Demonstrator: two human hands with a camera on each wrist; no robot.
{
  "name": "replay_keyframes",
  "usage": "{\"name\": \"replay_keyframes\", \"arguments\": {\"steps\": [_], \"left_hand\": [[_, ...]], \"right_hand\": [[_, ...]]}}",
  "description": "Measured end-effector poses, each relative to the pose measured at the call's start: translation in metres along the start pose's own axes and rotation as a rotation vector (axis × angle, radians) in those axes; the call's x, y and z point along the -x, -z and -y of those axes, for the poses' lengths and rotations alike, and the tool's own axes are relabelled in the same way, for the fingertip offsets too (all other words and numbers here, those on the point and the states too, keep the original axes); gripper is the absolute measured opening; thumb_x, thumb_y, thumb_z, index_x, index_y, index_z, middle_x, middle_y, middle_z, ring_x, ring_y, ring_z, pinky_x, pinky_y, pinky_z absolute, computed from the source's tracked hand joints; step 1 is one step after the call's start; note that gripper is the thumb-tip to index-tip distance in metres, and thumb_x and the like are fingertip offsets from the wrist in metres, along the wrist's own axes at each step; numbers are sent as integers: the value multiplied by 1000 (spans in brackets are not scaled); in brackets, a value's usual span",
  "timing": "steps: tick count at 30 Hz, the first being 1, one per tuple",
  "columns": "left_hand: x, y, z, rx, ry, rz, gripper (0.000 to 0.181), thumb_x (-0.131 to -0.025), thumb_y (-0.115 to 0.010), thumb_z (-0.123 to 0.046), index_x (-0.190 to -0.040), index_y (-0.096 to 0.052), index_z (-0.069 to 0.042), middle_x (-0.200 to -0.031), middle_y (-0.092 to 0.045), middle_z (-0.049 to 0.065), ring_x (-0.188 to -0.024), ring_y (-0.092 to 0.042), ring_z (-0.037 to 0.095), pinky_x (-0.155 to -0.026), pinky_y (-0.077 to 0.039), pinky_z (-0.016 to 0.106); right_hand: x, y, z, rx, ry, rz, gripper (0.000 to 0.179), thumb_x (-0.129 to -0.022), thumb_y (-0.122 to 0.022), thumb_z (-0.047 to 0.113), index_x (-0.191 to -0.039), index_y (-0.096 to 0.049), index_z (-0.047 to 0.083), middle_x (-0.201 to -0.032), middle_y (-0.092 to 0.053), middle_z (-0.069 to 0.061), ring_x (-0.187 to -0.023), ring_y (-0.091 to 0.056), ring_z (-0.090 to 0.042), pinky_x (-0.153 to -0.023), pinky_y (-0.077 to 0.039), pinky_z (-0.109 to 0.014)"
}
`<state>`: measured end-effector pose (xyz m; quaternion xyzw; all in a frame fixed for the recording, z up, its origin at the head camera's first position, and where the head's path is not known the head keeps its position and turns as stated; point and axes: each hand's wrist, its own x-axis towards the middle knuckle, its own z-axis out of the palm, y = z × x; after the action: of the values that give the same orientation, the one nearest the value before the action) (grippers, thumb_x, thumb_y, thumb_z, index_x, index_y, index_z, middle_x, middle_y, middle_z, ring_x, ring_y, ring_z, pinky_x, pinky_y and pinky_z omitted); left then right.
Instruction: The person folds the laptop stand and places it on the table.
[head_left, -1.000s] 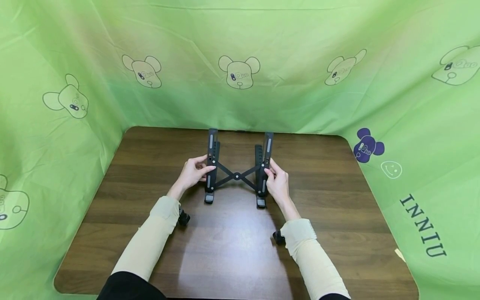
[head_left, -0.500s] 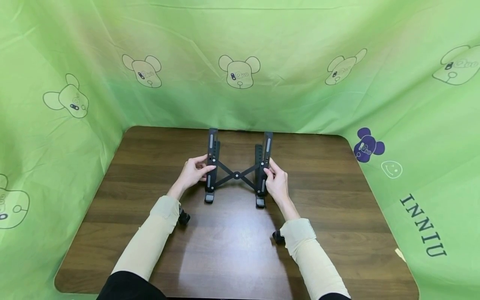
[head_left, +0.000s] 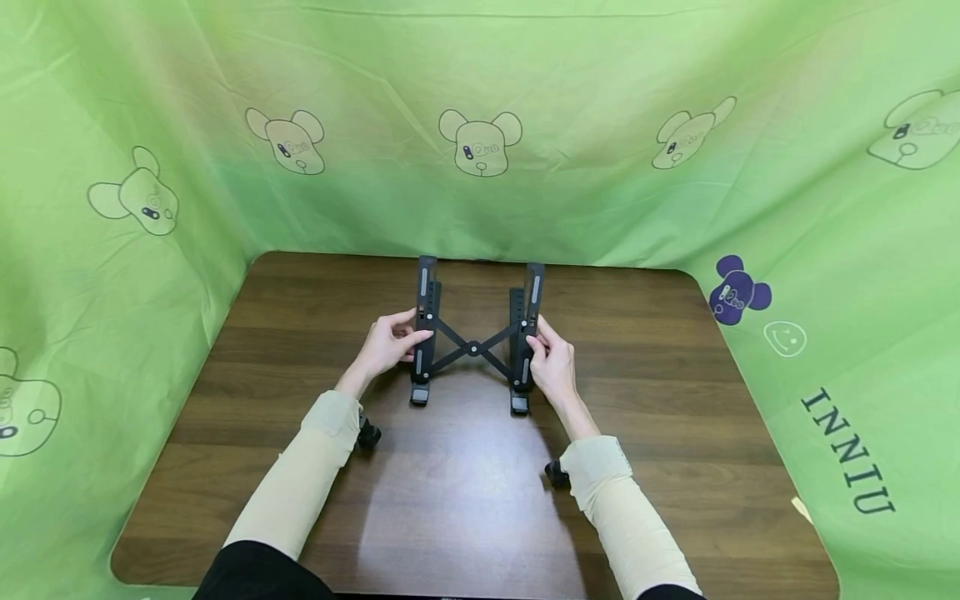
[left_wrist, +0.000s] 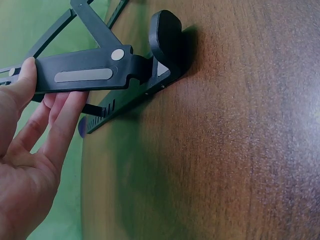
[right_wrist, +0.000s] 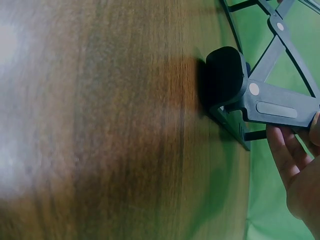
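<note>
A black folding laptop stand (head_left: 474, 349) stands unfolded near the back of the table, its two side rails joined by an X-shaped brace. Grey pads line the rails, and each front end has an upturned lip. My left hand (head_left: 386, 343) pinches the left rail, thumb on top and fingers underneath, as the left wrist view shows on the rail (left_wrist: 82, 74). On the other side my right hand (head_left: 553, 363) pinches the right rail (right_wrist: 280, 106) in the same way. Below each upper rail a notched base bar (left_wrist: 107, 112) slopes down to the tabletop.
The brown wood-grain table (head_left: 675, 467) has rounded corners. A green curtain (head_left: 480, 217) printed with bear heads hangs around its back and sides. A small pale piece (head_left: 801, 509) shows at the right edge. Black wrist cameras (head_left: 368, 434) sit under both cuffs.
The right rail has shifted very slightly inward, toward the left one, with my right hand on it. My left hand keeps its hold with almost no movement.
</note>
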<state>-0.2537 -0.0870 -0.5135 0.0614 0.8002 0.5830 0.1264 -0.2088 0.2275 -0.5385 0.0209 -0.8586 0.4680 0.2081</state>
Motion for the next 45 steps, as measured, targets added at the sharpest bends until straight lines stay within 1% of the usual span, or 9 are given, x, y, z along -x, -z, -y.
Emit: {"name": "replay_keyframes", "arguments": {"steps": [12, 18, 22, 25, 30, 34, 36, 39, 45], "left_hand": [[0, -1, 1, 1, -11, -6, 63, -105, -77, -16, -162, -53, -7, -88, -70, 3, -68, -62, 10, -70, -69, 28], [1, -2, 2, 4, -11, -16, 62, -105, -78, -16, -162, -54, -7, -88, -70, 2, -68, -62, 9, -69, -68, 27], [1, -3, 3, -2, -8, -17, 63, -105, -77, -17, -162, -53, -7, -88, -69, 2, -68, -61, 8, -68, -68, 26], [3, -2, 4, -7, -5, -17, 63, -105, -77, -17, -162, -53, -6, -88, -69, 3, -68, -62, 8, -68, -68, 25], [4, -2, 4, -10, 5, -25, 63, -105, -77, -18, -162, -52, -6, -93, -73, 7, -68, -63, 8, -68, -67, 24], [3, -2, 3, 3, 8, -32, 63, -105, -77, -18, -161, -53, -5, -105, -80, 19, -68, -65, 7, -68, -67, 24], [2, -2, 3, 14, 7, -32, 63, -105, -77, -17, -161, -53, -4, -114, -82, 25, -68, -67, 6, -69, -68, 25], [1, -3, 3, 26, 11, -27, 63, -105, -78, -16, -161, -52, -4, -121, -79, 30, -67, -68, 5, -71, -68, 27], [1, -3, 1, 25, 2, -12, 65, -104, -78, -15, -162, -51, -3, -124, -78, 30, -74, -74, 10, -75, -70, 32]], "right_hand": [[-1, -1, 1, -2, 15, -2, 43, -101, -67, -8, -144, -69, -3, -99, -82, -28, -73, -64, -22, -66, -42, -15], [0, -2, 1, 0, 2, 15, 43, -103, -67, -6, -146, -68, -2, -107, -82, -29, -82, -72, -33, -71, -48, -17], [1, -3, 1, 9, -21, 29, 43, -104, -66, -5, -147, -67, -1, -114, -81, -28, -91, -75, -34, -77, -52, -19], [3, -4, 2, 7, -28, 31, 44, -103, -67, -5, -147, -67, -1, -113, -82, -28, -89, -75, -33, -76, -53, -20], [3, -6, 4, 1, -28, 39, 45, -104, -67, -4, -148, -67, 0, -113, -82, -28, -90, -75, -32, -78, -55, -26], [2, -7, 5, -2, -19, 42, 45, -104, -67, -4, -148, -67, 0, -115, -81, -28, -95, -77, -33, -82, -59, -31], [1, -8, 5, -8, -15, 43, 45, -104, -67, -4, -148, -67, 0, -114, -82, -28, -96, -77, -34, -82, -59, -30], [1, -8, 6, -22, -15, 50, 45, -104, -67, -4, -148, -67, 0, -111, -82, -28, -94, -77, -34, -79, -55, -24], [-2, -6, 9, -42, -28, 81, 45, -104, -66, -5, -149, -66, 0, -99, -81, -30, -77, -72, -29, -67, -48, -12]]}}
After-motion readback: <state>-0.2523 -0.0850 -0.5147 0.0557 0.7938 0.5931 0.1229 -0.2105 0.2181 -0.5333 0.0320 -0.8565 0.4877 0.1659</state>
